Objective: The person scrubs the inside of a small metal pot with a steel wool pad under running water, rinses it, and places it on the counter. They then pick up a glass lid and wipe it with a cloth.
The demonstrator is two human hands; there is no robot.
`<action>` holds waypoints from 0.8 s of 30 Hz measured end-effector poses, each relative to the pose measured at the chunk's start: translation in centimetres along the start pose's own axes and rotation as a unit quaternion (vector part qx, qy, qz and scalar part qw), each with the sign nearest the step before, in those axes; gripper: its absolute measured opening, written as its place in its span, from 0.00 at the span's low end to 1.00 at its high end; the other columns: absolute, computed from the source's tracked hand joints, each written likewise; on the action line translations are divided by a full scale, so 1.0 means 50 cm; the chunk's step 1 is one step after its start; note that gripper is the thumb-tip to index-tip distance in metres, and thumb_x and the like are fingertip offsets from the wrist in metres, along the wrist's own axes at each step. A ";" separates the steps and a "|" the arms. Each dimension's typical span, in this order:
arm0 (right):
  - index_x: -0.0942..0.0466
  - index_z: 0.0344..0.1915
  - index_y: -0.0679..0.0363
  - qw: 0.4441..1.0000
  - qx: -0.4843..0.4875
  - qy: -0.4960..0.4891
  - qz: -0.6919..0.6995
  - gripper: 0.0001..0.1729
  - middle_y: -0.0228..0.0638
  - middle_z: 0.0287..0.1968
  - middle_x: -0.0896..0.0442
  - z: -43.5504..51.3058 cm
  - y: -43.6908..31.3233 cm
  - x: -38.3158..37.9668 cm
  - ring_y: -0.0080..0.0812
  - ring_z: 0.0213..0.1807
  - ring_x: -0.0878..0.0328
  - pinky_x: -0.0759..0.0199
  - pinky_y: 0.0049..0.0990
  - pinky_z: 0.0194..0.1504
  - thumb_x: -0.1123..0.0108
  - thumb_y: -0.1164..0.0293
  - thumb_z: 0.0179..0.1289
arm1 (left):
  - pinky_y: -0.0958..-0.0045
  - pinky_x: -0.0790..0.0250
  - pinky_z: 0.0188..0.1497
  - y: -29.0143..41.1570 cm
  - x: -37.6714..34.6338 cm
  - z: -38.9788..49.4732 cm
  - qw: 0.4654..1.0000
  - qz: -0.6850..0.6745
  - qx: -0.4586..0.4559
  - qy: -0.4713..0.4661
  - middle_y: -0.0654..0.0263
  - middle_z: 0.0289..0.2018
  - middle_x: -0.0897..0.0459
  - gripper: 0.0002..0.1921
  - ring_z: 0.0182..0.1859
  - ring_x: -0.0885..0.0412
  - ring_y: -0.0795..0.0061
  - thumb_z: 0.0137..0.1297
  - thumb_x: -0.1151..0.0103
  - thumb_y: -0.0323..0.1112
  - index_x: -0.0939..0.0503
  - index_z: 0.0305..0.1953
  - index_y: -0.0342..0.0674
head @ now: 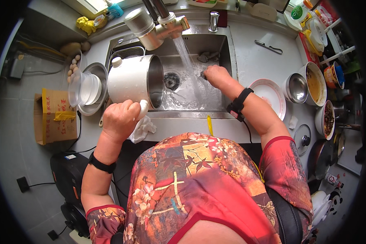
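Observation:
My left hand [122, 117] grips the white handle of a white pot [128, 80], which is tipped on its side over the left part of the steel sink [187, 114], its metal-lined mouth facing right. Water [185, 58] pours from the faucet [170, 27] into the basin, to the right of the pot's mouth. In the right part of the sink, my right hand [216, 76] has closed fingers on a small dark object [203, 75], too hidden to name. A grey cloth [208, 56] lies near the basin's back right corner, and the drain [171, 81] shows beside the pot.
On the left stand a metal bowl [105, 71] with plastic containers and a cardboard box [59, 117]. A white rag [142, 129] lies at the counter's front edge. To the right are a red-rimmed dish [273, 94], a peeler [268, 47], a steel bowl [297, 88] and a glass lid [302, 139].

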State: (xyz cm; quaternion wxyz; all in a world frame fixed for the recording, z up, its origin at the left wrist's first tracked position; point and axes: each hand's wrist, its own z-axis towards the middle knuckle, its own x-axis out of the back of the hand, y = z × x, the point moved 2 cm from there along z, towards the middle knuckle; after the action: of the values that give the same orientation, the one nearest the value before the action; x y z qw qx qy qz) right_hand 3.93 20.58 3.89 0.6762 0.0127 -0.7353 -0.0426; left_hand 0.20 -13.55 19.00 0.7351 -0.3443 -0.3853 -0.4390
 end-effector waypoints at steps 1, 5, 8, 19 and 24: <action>0.17 0.29 0.59 1.000 0.017 -0.002 -0.010 0.08 0.39 0.34 0.17 -0.002 -0.004 -0.012 0.44 0.41 0.18 0.22 0.39 0.39 0.46 0.74 0.54 | 0.69 0.36 0.21 0.002 0.000 -0.003 1.000 -0.004 0.003 -0.003 0.69 0.17 0.33 0.12 0.18 0.29 0.68 0.51 0.38 0.34 0.33 0.21 0.47; 0.17 0.29 0.58 0.991 0.003 -0.127 -0.028 0.08 0.37 0.35 0.16 0.007 0.007 -0.028 0.43 0.41 0.18 0.23 0.39 0.40 0.45 0.71 0.54 | 0.67 0.37 0.22 0.001 0.000 -0.014 0.999 -0.040 0.031 -0.002 0.68 0.17 0.34 0.11 0.18 0.30 0.65 0.50 0.37 0.34 0.32 0.23 0.46; 0.17 0.38 0.56 0.998 0.023 0.058 -0.003 0.12 0.36 0.39 0.17 0.047 0.028 0.038 0.39 0.45 0.19 0.24 0.38 0.42 0.46 0.75 0.55 | 0.65 0.37 0.22 -0.002 -0.005 -0.027 0.998 -0.033 0.054 0.005 0.67 0.18 0.33 0.13 0.19 0.29 0.63 0.48 0.35 0.36 0.32 0.23 0.45; 0.22 0.53 0.49 0.870 0.273 0.367 -0.185 0.26 0.29 0.56 0.22 0.214 0.000 0.202 0.33 0.60 0.29 0.40 0.34 0.65 0.43 0.70 0.50 | 0.68 0.38 0.25 -0.013 -0.007 -0.092 0.936 -0.268 0.189 0.130 0.64 0.21 0.27 0.15 0.22 0.29 0.64 0.46 0.27 0.26 0.28 0.28 0.39; 0.29 0.60 0.46 0.925 0.238 0.239 -0.175 0.27 0.30 0.60 0.27 0.270 0.045 0.174 0.34 0.63 0.32 0.40 0.35 0.64 0.45 0.66 0.59 | 0.69 0.38 0.26 -0.013 -0.003 -0.093 0.932 -0.283 0.188 0.124 0.62 0.23 0.28 0.17 0.23 0.31 0.63 0.47 0.27 0.26 0.30 0.30 0.38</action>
State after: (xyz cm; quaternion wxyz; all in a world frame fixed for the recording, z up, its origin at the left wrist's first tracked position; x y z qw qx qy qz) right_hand -10.15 22.78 11.59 0.7910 0.3118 -0.5261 0.0203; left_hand 0.78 -17.65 16.82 0.6735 -0.0190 -0.4479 -0.5878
